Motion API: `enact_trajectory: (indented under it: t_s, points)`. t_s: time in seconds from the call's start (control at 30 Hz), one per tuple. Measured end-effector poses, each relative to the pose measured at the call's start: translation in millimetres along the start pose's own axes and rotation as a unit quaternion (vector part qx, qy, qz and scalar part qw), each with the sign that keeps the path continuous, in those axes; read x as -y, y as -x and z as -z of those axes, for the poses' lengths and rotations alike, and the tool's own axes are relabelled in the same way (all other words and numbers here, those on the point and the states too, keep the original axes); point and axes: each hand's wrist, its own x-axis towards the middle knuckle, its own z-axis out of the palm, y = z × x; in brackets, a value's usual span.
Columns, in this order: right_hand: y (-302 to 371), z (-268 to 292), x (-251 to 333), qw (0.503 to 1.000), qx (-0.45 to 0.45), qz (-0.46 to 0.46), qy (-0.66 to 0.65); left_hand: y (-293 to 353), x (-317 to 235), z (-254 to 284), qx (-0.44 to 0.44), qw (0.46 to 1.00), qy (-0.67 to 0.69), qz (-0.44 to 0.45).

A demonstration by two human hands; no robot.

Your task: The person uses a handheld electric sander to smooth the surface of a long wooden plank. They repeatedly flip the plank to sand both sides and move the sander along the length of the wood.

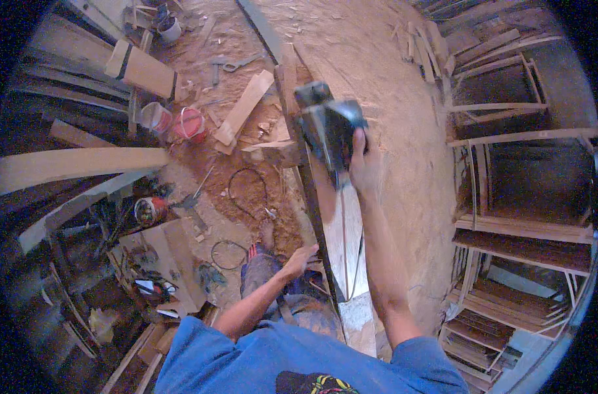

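My right hand [362, 164] is closed round a dark handheld power planer [335, 128], which is blurred. The planer sits over a long narrow wooden board [350, 243] that runs away from me. A thin power cord [343, 217] trails from the tool back along the board toward my body. My left hand [300, 262] is low beside the board's left edge, above my leg, with its fingers stretched toward that edge. It holds nothing that I can see; whether the fingertips touch the edge, I cannot tell.
Wood shavings cover the floor [404, 197]. At the left lie loose planks [245, 108], buckets [190, 123], a tin of small things [150, 211] and a coiled dark cable [247, 190]. Wooden frames and stacked boards [522, 230] line the right side.
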Motion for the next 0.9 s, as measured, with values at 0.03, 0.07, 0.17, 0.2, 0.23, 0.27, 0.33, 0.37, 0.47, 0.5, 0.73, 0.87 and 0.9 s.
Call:
enact_trajectory:
  t_s: [0.03,0.07,0.17,0.2,0.23,0.27,0.33,0.37,0.47,0.5,0.73,0.87,0.9]
  points:
    - [-17.1,-7.3,5.3,1.0,-0.007,0.005,-0.027,1.2,0.4,0.2,0.006,1.0,-0.019,0.0]
    - [-32.4,-13.3,11.3,0.998,-0.015,0.01,-0.054,2.2,-0.7,0.5,0.012,0.999,-0.039,-0.001]
    - [-36.8,-18.9,0.6,0.995,-0.041,0.056,-0.066,5.2,-1.0,-2.5,0.016,0.998,-0.038,-0.036]
    - [-34.9,-16.8,-9.2,0.994,-0.052,0.074,-0.058,5.7,-0.4,-4.5,0.016,0.998,-0.03,-0.052]
    - [-22.6,-16.6,-9.1,0.996,-0.016,0.053,-0.073,3.7,3.2,-0.3,0.011,0.999,0.013,-0.047]
    - [-1.2,-8.9,-11.0,0.996,0.016,0.031,-0.084,-1.3,9.7,4.1,0.012,0.998,0.054,-0.04]
    - [52.6,1.6,-45.9,0.992,0.038,0.002,-0.12,-6.9,18.8,12.0,0.014,0.992,0.125,-0.022]
    - [86.0,11.1,-57.1,0.983,0.053,-0.024,-0.175,-7.7,21.0,16.5,0.017,0.987,0.156,-0.01]
    - [178.7,33.1,-123.4,0.994,0.037,-0.035,-0.101,-4.6,13.8,12.5,0.001,0.981,0.193,0.024]
    - [198.6,37.3,-139.9,0.997,0.03,-0.024,-0.064,-1.1,9.1,8.8,-0.012,0.98,0.197,0.035]
    - [194.0,32.9,-89.1,0.983,0.01,-0.069,-0.172,5.3,-1.8,2.5,-0.009,0.99,0.137,0.023]
    - [134.8,16.1,-65.5,0.978,0.042,-0.09,-0.182,1.4,3.3,6.2,-0.008,0.991,0.136,0.005]
    - [116.8,12.5,-55.1,0.987,0.035,-0.066,-0.144,-3.1,10.9,10.5,-0.004,0.991,0.136,-0.012]
